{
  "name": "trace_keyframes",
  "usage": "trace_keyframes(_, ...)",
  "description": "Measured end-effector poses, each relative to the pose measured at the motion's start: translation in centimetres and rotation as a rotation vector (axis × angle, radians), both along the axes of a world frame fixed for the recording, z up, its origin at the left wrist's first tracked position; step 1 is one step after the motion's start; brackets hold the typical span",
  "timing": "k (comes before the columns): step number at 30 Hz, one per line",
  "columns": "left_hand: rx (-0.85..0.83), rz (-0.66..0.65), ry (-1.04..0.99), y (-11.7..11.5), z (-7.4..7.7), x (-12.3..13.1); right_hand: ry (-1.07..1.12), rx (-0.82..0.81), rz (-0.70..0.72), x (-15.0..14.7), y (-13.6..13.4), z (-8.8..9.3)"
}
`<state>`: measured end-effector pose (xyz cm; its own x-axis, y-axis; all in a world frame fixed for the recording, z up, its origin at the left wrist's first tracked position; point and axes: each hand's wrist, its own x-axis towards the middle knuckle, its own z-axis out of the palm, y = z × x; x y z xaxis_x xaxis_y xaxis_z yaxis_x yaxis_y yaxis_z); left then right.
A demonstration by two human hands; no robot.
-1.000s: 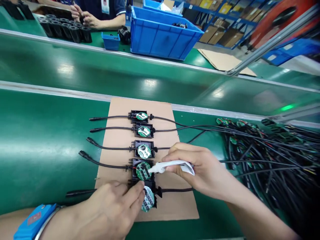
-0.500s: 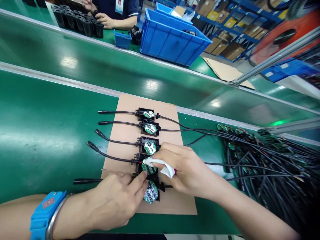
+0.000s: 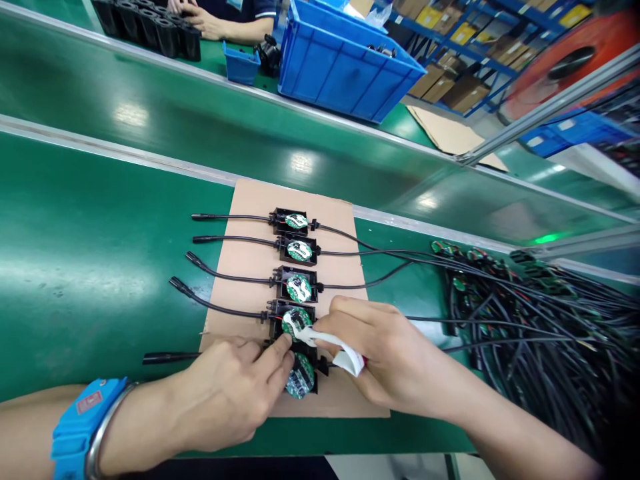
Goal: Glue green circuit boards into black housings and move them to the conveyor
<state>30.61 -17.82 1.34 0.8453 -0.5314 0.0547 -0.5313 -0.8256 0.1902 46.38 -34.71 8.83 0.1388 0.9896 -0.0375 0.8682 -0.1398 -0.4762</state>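
My right hand [image 3: 377, 350] is closed around a white squeeze tube [image 3: 347, 359], its nozzle at a round green circuit board [image 3: 296, 325] with white paste on it. This board sits in the fourth black plastic box from the back. My left hand [image 3: 240, 387] holds the board's near edge with the fingertips; its thumb is hidden. Just nearer, another round board [image 3: 301, 375] shows no white paste and is partly covered by the left fingers. Behind, three black boxes hold boards with white paste: the third [image 3: 299, 288], the second [image 3: 299, 250] and the farthest [image 3: 296, 221].
The boxes lie on a cardboard sheet [image 3: 250, 200] on the green table [image 3: 100, 253]. Black cables run from them to a heap of cables and boards [image 3: 530, 333] at the right. Beyond a metal rail are a large blue bin [image 3: 345, 67] and a co-worker's hand [image 3: 207, 23].
The nozzle has drawn back toward the right and near side, leaving a white strip of paste on the fourth board. My left hand stays at that board. The whole view has shifted slightly.
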Motion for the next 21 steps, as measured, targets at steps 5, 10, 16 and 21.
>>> trace_keyframes(5,0.003,-0.01,-0.009,0.1,0.3,0.1,-0.008,-0.015,-0.002,-0.2,-0.4,0.2)
trace_keyframes(10,0.014,-0.016,-0.013,0.1,0.4,0.1,-0.011,-0.007,-0.02,0.4,-0.8,0.4)
trace_keyframes(16,0.025,-0.016,0.023,0.0,0.2,0.0,0.004,0.032,-0.028,1.1,-0.4,0.1)
trace_keyframes(21,0.024,-0.015,0.018,0.1,0.3,0.2,-0.029,0.034,-0.015,1.4,0.0,-0.5)
